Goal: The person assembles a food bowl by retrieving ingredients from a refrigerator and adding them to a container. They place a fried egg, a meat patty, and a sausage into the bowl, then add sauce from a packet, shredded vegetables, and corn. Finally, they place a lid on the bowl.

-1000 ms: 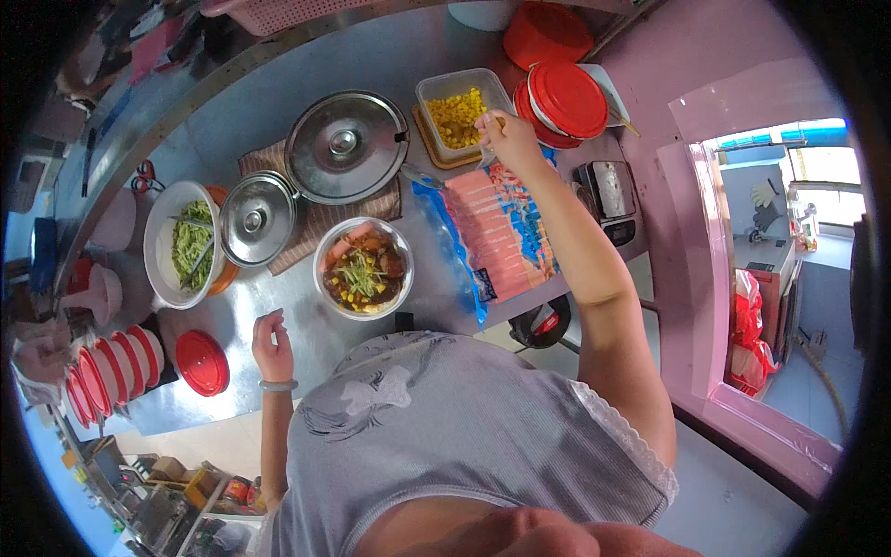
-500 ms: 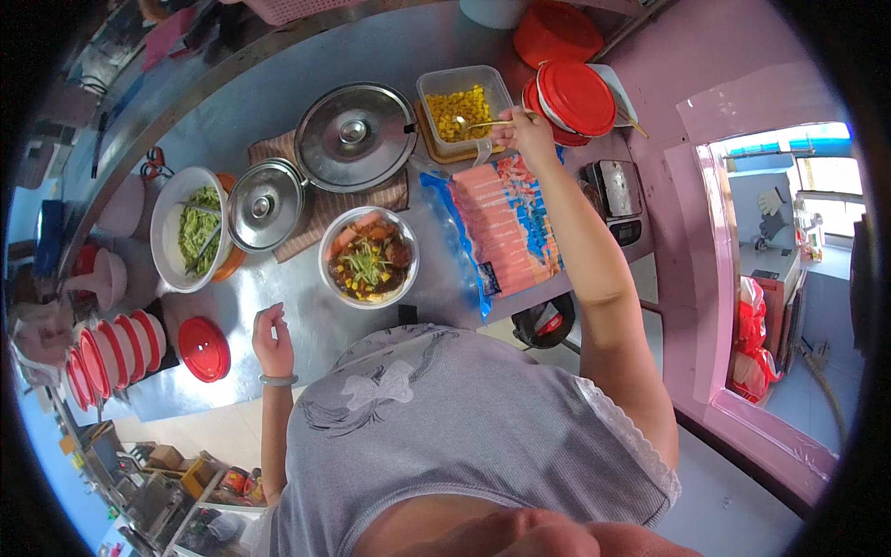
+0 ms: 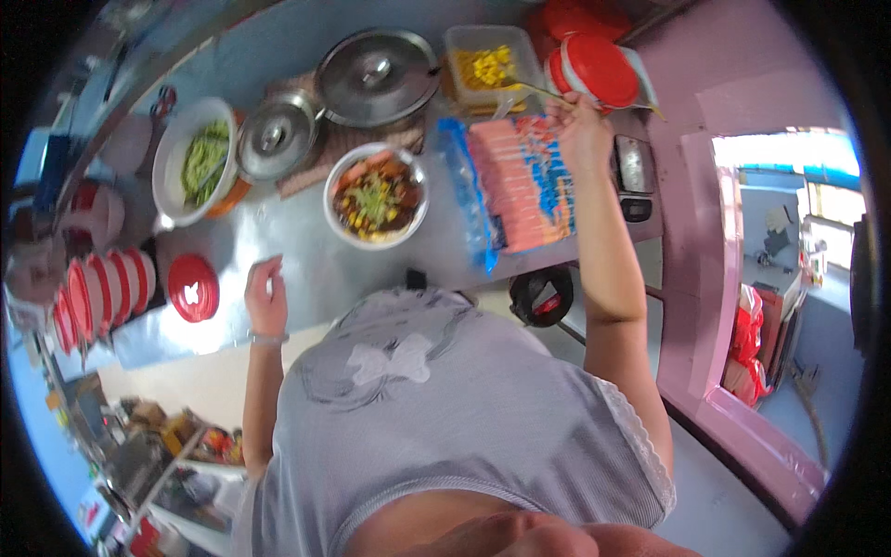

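Right hand [image 3: 577,125] is pinching a spoon [image 3: 520,85] that's dipping into the corn tub [image 3: 489,67], just behind the bowl [image 3: 377,195]. Left hand [image 3: 266,297] is resting loosely curled, holding nothing, in front of that bowl.

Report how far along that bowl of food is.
Done: the white bowl already holds noodles, greens and yellow bits. In hand: the right hand holds a utensil at the clear tub of yellow pieces; the left hand rests on the counter. Left: both pots stay lidded, and the pink sticks lie untouched in their pack.
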{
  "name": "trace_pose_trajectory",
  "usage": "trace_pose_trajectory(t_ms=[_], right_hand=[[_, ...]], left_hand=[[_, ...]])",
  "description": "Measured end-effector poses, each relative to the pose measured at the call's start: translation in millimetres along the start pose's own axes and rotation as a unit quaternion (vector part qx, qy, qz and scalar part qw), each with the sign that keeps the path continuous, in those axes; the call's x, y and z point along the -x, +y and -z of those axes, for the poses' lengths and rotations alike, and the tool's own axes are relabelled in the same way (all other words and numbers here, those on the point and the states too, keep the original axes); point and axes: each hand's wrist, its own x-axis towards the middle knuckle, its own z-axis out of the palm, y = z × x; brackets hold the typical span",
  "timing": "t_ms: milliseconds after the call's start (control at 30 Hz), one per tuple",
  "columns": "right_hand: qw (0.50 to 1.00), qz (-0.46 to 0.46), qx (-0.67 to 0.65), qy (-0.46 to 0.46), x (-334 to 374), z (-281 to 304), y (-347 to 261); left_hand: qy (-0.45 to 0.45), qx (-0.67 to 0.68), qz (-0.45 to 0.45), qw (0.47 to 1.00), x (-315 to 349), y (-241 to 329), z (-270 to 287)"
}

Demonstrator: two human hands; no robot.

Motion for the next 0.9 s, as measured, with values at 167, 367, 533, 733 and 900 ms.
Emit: trace_pose_trajectory(t_ms=[167,367,533,733,900], right_hand=[[0.992,-0.111,0.011,-0.054,68.9,-30.1,18.5],[0.971,-0.117,0.182,-0.101,120.7,-58.6,81.5],[0.962,-0.032,0.244,-0.122,127.3,-63.3,91.8],[0.963,-0.016,0.246,-0.111,124.6,-71.4,88.6],[0.969,-0.022,0.227,-0.090,120.0,-67.4,90.8]], left_hand=[[0.016,0.015,0.003,1.000,9.8,1.1,0.8],[0.025,0.026,0.013,0.999,24.3,-5.0,9.1],[0.034,0.022,0.025,0.999,35.2,-12.6,15.6],[0.044,0.012,0.012,0.999,40.8,-15.5,17.6],[0.043,0.019,0.006,0.999,39.4,-11.1,17.0]])
